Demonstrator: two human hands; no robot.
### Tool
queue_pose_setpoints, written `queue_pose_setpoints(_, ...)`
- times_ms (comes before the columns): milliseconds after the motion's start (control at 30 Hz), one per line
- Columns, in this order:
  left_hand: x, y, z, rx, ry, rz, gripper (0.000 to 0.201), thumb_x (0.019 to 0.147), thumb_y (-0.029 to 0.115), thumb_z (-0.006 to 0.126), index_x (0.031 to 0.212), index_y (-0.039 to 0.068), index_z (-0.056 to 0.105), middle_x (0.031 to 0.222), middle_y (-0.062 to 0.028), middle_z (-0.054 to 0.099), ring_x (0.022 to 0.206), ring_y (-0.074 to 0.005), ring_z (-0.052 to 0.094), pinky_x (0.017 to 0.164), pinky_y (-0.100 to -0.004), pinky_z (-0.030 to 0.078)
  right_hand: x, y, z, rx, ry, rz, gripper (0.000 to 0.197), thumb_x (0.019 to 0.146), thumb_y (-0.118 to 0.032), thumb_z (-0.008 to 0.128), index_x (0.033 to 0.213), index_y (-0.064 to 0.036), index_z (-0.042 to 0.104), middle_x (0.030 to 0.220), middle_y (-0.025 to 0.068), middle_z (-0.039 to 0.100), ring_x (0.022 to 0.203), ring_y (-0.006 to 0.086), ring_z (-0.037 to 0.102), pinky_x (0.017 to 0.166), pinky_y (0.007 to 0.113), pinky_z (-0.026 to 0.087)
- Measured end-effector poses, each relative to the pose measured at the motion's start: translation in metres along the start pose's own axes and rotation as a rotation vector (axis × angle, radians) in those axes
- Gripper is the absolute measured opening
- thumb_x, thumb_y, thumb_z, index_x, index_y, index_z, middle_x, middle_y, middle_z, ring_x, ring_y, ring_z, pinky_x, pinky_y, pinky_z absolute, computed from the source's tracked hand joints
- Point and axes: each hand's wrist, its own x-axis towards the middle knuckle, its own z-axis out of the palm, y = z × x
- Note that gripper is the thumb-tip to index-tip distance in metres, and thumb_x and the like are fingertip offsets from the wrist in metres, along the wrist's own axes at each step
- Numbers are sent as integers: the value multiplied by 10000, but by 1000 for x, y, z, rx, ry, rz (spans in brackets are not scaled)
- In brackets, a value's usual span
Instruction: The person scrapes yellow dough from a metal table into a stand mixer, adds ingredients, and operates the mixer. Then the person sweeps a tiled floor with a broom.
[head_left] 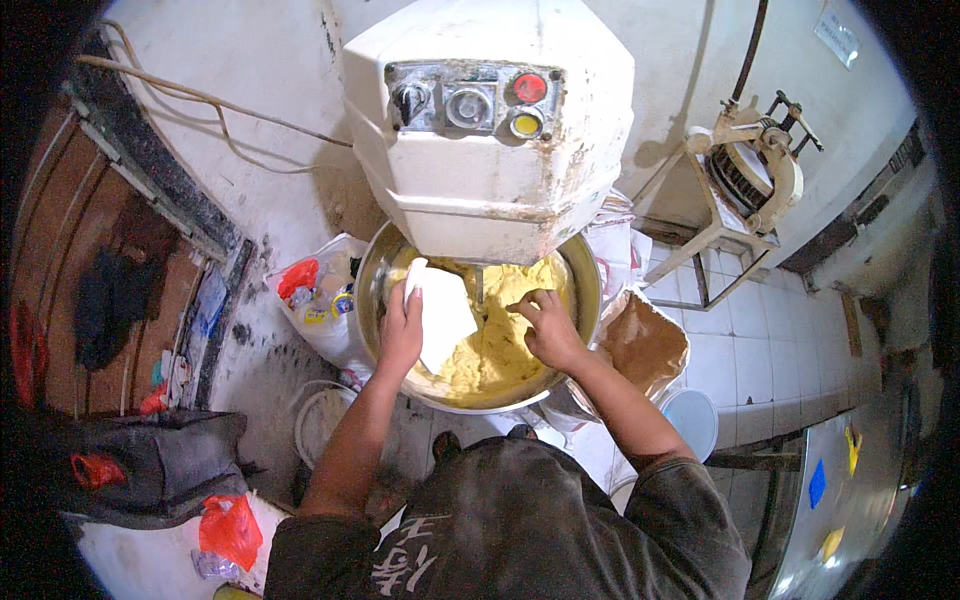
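A large metal mixing bowl in front of me holds crumbly yellow dough. My left hand grips the left edge of a flat white dough scraper, which is tilted over the left part of the bowl and hides some dough. Over the right part of the dough is my right hand, its fingers bent and the thumb apart; I see nothing held in it. A metal rod stands in the dough between my hands, below the white mixer head.
The mixer's control panel faces me above the bowl. Left of the bowl sits a white bag of wrappers; to its right, an open paper sack and a pale bucket. A hand-cranked machine on a stand is farther right.
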Motion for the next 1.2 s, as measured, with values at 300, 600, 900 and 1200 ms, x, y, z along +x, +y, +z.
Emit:
queue_pose_setpoints(300, 10, 15, -11, 122, -52, 126, 373, 944, 332, 455, 1183, 51, 511, 1043, -229, 606, 963, -400, 585, 811, -434, 447, 33, -16, -15, -35, -6, -269, 734, 704, 44, 500, 1345, -312, 456, 903, 140, 460, 848, 304, 448, 788, 388, 406)
queue_pose_setpoints(600, 20, 25, -16, 28, -9, 175, 358, 950, 303, 452, 1159, 21, 520, 994, -220, 615, 938, -371, 598, 803, -408, 450, 37, -22, -2, -34, -109, -242, 747, 705, 82, 483, 1334, -320, 467, 928, 146, 470, 855, 292, 459, 793, 374, 407)
queue_pose_setpoints(900, 23, 27, -13, 33, 42, 149, 349, 949, 300, 451, 1153, 26, 523, 994, -238, 611, 934, -381, 597, 790, -415, 452, 15, -28, 20, 239, -101, -278, 805, 615, 107, 508, 1297, -320, 513, 912, 133, 457, 865, 294, 460, 801, 366, 405)
queue_pose_setpoints(1200, 3, -15, -44, -14, 105, -5, 394, 975, 300, 397, 1164, -29, 503, 1029, -179, 603, 956, -263, 578, 842, -364, 432, -16, 14, 69, 410, -384, 351, 708, 746, -26, 528, 1410, -144, 310, 776, 125, 584, 689, 285, 545, 684, 357, 468)
